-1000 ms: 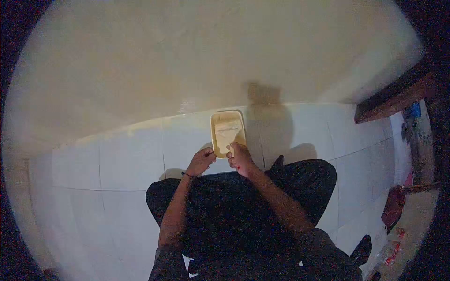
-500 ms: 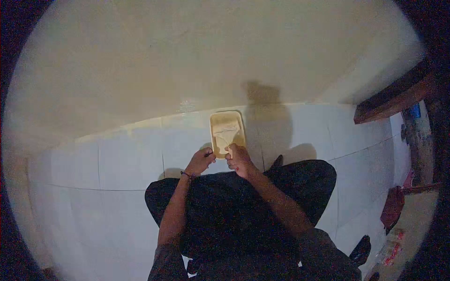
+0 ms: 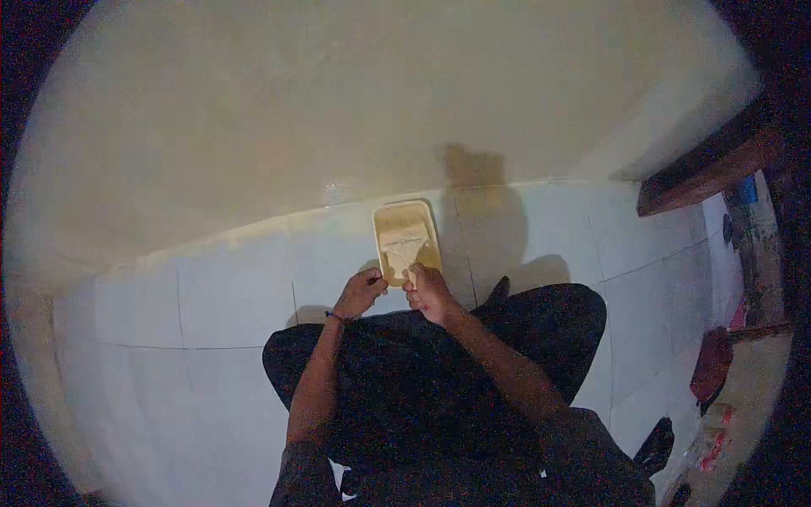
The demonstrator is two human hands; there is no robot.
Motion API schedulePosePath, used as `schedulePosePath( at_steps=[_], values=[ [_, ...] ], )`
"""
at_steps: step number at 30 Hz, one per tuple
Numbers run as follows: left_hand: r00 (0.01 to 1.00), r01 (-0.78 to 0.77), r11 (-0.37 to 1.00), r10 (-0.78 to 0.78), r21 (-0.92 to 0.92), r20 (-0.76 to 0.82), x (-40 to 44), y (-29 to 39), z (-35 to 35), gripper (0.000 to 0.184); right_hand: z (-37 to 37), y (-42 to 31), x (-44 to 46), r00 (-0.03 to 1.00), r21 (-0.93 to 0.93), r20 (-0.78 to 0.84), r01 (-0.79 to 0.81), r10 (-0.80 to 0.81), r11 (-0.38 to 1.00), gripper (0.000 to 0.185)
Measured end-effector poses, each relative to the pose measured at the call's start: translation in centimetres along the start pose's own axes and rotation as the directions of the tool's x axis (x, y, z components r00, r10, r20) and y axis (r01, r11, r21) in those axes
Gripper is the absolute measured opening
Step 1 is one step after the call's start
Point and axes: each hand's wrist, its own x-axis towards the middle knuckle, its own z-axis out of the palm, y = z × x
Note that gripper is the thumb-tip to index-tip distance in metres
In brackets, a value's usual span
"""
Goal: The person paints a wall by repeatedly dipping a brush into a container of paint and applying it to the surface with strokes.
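A shallow yellowish tray (image 3: 429, 215) lies on the tiles close to the foot of the wall. In it, a pale putty knife (image 3: 404, 253) with a wide flared blade rests flat, the blade pointing away from me. My right hand (image 3: 429, 294) is closed round its handle at the tray's near end. My left hand (image 3: 361, 293) has its fingers curled against the tray's near left corner and appears to hold the rim. A dark band circles my left wrist.
A beige wall (image 3: 338, 101) rises just beyond the tray. White floor tiles (image 3: 228, 296) lie around my crossed legs (image 3: 422, 372). At the right stand a dark wooden piece (image 3: 701, 182) and a dark red object (image 3: 711, 363).
The putty knife has shifted slightly toward me and to the left in the tray. The view has moved a little; both hands keep nearly the same place.
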Motion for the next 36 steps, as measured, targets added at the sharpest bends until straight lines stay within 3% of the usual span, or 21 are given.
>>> schedulePosePath(
  at_steps=[9,11,14,16,19,21,26,30,33,36],
  values=[
    [0.999,-0.038,0.999,0.038,0.003,-0.006,0.2,-1.0,0.1,0.024,-0.6,0.1,0.7,1.0,-0.002,-0.004,-0.011,0.011,1.0,0.023],
    [0.986,-0.164,0.984,0.163,-0.065,-0.018,0.3,-0.9,0.2,0.026,-0.5,0.0,0.7,1.0,-0.007,-0.006,0.011,-0.011,1.0,0.024],
    [0.998,-0.062,0.998,0.061,-0.034,-0.015,0.0,-0.1,0.1,0.024,-0.5,0.1,0.6,1.0,-0.021,-0.005,-0.023,0.023,1.0,0.024],
    [0.998,-0.063,0.996,0.062,-0.063,-0.023,0.1,-0.4,0.3,0.024,-0.3,0.2,0.5,0.998,-0.092,-0.038,0.045,-0.049,0.995,0.022],
    [0.998,-0.056,0.994,0.054,-0.098,-0.025,0.2,-0.6,0.3,0.024,-0.6,0.3,0.5,0.999,-0.015,-0.026,-0.037,0.036,0.999,0.023],
    [0.999,-0.043,0.994,0.04,-0.104,-0.022,-0.1,0.1,0.2,0.024,-0.6,0.2,0.4,1.0,-0.014,-0.018,0.001,-0.002,1.0,0.024],
    [0.999,0.027,0.999,-0.026,0.043,-0.018,0.2,0.5,0.2,0.021,-1.0,0.5,0.7,0.999,-0.021,0.045,0.027,-0.026,0.999,0.025],
    [0.998,-0.034,0.999,0.032,-0.042,-0.049,0.1,0.1,0.3,0.022,-0.9,0.1,0.7,1.0,-0.022,-0.001,0.005,-0.005,1.0,0.024],
    [0.999,0.025,0.999,-0.026,-0.027,-0.046,0.2,0.0,0.4,0.024,-0.8,-0.1,0.6,0.999,-0.043,-0.023,-0.025,0.024,0.999,0.024],
    [0.997,-0.081,0.996,0.081,0.042,-0.006,0.3,-0.5,-0.1,0.023,-0.6,-0.2,0.6,0.998,-0.047,-0.041,-0.039,0.037,0.998,0.023]
  ],
)
